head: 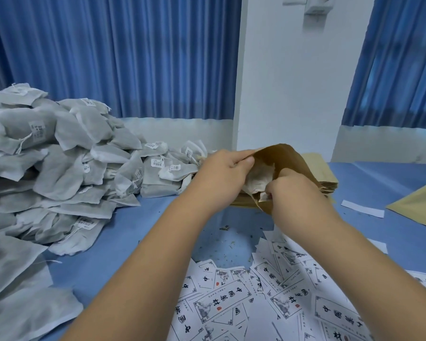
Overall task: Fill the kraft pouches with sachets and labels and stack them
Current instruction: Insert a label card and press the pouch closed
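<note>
A person's left hand pinched the upper lip of a kraft pouch between thumb and curled fingers, holding it off the table toward the far edge with its mouth gaping back at the packer. The right hand, fingers bunched on the near end of a pale sachet, had the packet partly inside that mouth. The pouch's long axis ran away from the hands, up and to the far right, so the sachet looked to need only a push straight along it, away from the body. Printed labels lay scattered at the near edge, directly below the right forearm and closer to that hand than to the left, which seemed the likelier one to fetch a slip next. The heap of unpacked sachets filled the table's left side. A stack of flat pouches sat just behind the open one.
</note>
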Motion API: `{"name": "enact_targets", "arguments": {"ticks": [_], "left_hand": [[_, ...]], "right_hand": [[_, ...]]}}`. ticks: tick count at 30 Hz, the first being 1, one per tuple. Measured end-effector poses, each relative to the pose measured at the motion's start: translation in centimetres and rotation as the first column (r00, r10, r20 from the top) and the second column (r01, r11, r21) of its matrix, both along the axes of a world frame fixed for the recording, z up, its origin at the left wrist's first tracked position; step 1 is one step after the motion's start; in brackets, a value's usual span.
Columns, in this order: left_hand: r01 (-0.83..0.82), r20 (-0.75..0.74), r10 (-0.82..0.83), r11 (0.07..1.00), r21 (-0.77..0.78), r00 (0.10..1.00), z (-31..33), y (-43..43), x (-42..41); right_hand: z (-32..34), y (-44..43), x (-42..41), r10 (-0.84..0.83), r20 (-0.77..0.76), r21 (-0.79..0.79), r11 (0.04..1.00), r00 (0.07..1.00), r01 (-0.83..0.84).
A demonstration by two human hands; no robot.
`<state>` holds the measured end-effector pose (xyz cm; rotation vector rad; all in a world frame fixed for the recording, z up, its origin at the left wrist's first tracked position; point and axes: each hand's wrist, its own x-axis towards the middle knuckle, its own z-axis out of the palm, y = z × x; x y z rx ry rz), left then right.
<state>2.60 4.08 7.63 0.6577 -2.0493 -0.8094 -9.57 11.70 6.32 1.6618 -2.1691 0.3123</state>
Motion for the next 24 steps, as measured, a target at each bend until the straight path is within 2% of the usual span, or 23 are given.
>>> {"name": "enact_targets", "arguments": {"ticks": [5, 10, 14, 19, 24], "left_hand": [[-0.037, -0.110, 0.033, 0.999, -0.027, 0.993, -0.2, 0.0, -0.6], [-0.038, -0.200, 0.031, 0.999, -0.033, 0.979, -0.6, 0.2, -1.1], [-0.060, -0.148, 0.054, 0.998, -0.032, 0.987, -1.4, 0.0, -1.5], [-0.020, -0.078, 0.018, 1.000, -0.016, 0.997, -2.3, 0.3, -1.8], [-0.019, -0.014, 0.019, 1.000, -0.002, 1.000, -2.5, -0.1, -1.6]], "right_hand": [[0.4, 0.2, 0.1, 0.060, 0.024, -0.143, 0.988, 0.998, -0.056], [0.7, -0.1, -0.7, -0.025, 0.011, -0.149, 0.989, 1.000, 0.027], [0.3, -0.6, -1.3, -0.116, 0.016, -0.073, 0.991, 0.993, 0.116], [-0.8, -0.5, -1.4, -0.086, -0.022, 0.021, 0.996, 0.996, 0.087], [-0.5, -0.2, -0.8, -0.063, -0.068, -0.017, 0.998, 0.996, 0.062]]}}
